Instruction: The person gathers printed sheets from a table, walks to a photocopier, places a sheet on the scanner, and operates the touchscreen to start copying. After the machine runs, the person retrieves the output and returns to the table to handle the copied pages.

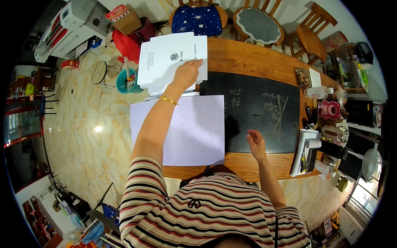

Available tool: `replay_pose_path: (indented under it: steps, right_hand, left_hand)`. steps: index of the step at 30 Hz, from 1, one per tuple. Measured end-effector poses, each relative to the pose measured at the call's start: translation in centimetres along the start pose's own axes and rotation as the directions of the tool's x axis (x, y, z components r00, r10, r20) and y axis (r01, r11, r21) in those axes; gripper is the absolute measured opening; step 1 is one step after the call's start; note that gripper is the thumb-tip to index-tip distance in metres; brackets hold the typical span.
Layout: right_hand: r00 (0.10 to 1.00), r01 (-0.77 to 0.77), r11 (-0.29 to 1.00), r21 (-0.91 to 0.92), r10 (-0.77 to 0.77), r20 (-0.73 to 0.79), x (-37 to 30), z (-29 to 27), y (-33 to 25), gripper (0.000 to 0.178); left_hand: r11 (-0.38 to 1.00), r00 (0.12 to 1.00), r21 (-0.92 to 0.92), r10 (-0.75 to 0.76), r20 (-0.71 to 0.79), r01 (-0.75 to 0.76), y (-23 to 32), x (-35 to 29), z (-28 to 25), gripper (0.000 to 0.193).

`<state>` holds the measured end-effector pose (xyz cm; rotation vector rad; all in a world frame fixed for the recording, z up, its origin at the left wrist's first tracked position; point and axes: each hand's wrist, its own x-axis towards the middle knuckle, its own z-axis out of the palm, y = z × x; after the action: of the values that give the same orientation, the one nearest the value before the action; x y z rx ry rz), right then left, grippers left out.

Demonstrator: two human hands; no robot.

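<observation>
My left hand (187,75) reaches forward across the table and rests on the top sheet of a thick, uneven stack of white printed papers (159,68). Its fingers lie extended along the sheet's right part. Nearer to me, a large pale lilac sheet (194,132) is spread at the table's front left, partly covered by my left forearm. My right hand (257,144) hovers over the front part of a black engraved slab (248,124), to the right of the lilac sheet. It holds nothing, its fingers loosely bent and apart.
Jars, a clear bottle (318,92), a pink bear-shaped item (329,110) and a notepad pile (304,153) line the right end of the wooden table (244,58). Chairs stand beyond its far edge. A teal bin (127,82) and a white printer (74,29) are at the left.
</observation>
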<state>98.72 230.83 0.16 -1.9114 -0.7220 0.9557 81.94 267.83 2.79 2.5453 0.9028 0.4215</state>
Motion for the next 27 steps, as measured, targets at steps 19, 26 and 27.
replay_pose_path:
  steps: [19,26,27]
  right_hand:
    - [0.916,-0.153,0.566,0.810,0.388,-0.098,-17.0,-8.9,-5.5,0.031]
    - [0.886,-0.001,0.659,0.752,0.349,-0.304,-21.4,-18.8,1.6,0.033]
    - [0.878,0.045,0.665,0.745,0.330,-0.347,-21.9,-20.6,2.6,0.033]
  left_hand:
    - [0.639,0.739,-0.450,0.669,-0.075,-0.624,34.7,-20.5,-1.1,0.042]
    - [-0.020,0.589,-0.612,0.250,-0.768,-0.790,45.5,-21.1,-13.0,0.006]
    - [-0.149,0.555,-0.594,0.233,-0.798,-0.791,47.8,-20.9,-14.1,0.008]
